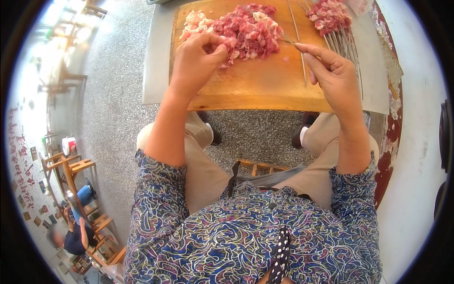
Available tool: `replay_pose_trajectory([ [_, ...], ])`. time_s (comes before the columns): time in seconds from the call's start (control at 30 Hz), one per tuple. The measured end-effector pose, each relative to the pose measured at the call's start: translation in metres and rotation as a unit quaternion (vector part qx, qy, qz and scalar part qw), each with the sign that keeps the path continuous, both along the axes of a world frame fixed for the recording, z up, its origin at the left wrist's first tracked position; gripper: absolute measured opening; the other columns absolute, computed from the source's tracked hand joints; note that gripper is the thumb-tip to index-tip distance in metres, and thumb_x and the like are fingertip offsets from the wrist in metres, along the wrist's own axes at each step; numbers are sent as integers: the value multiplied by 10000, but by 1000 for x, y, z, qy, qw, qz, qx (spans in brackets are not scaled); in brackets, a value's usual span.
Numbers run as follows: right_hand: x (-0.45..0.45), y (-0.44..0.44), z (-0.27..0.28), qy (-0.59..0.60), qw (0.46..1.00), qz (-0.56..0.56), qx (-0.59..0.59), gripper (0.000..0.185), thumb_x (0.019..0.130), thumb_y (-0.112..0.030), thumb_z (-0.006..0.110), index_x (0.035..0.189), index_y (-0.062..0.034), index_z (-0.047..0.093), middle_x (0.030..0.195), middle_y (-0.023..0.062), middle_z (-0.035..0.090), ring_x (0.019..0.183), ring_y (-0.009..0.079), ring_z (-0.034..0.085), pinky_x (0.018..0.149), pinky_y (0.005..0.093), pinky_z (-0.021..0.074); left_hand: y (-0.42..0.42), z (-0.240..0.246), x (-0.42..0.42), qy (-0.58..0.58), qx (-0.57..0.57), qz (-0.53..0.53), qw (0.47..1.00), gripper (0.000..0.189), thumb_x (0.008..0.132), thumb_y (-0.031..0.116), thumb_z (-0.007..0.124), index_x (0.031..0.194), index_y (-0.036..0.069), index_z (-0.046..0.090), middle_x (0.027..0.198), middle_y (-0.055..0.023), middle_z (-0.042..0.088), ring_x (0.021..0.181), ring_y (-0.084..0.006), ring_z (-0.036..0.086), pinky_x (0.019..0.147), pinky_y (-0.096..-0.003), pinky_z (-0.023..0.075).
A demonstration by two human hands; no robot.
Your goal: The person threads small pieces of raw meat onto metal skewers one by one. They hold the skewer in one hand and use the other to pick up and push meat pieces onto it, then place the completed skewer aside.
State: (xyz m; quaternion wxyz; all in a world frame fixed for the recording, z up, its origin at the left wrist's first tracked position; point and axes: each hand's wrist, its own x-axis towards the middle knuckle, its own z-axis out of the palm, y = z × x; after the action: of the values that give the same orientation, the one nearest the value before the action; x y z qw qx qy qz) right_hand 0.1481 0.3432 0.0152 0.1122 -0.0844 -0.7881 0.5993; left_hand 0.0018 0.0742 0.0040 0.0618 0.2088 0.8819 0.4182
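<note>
A heap of cut raw meat [244,32] lies on the wooden cutting board [262,80], with paler, fatty pieces [197,23] at its left. My left hand [202,56] is at the heap's front left edge, thumb and fingertips closed on a small piece of meat. Between the thumb and fingers of my right hand [328,67] is a thin metal skewer [291,42]; its far end reaches to the heap's right side. Another bare skewer [297,30] lies lengthwise on the board beside that hand. Several skewers loaded with meat [330,17] are gathered at the board's upper right.
The board rests on a pale tabletop [154,71]. A wall with peeling red paint [388,170] runs along the right. Under the table my feet stand on a speckled floor [248,131]. At the far left another person [76,238] sits near wooden stools [81,165].
</note>
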Motion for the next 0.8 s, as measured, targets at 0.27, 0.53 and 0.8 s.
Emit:
replay_pose_trajectory([
  [0.27,13,-5,-2,-127,984,123,-29,243,1070,-107,704,1270,-33,823,772,-60,651,658,27,546,587,218,419,-58,-3,4,-133,-61,-24,989,242,1016,197,770,1085,-34,794,908,-14,769,805,-69,654,744,-259,538],
  [0.53,8,-37,-17,-172,977,121,31,229,1066,-96,698,1242,-21,824,736,-38,647,635,38,544,574,245,429,-61,-4,2,-52,-123,-20,991,278,984,230,796,1021,-46,798,831,-71,767,763,-103,682,728,-309,573],
  [0.8,7,-35,-1,-146,986,82,23,245,1079,-127,711,1282,-44,821,792,-67,656,653,18,544,573,216,442,-76,-8,-2,-33,-123,-7,992,233,968,194,821,1048,-24,804,865,-68,794,805,-105,729,754,-298,589],
])
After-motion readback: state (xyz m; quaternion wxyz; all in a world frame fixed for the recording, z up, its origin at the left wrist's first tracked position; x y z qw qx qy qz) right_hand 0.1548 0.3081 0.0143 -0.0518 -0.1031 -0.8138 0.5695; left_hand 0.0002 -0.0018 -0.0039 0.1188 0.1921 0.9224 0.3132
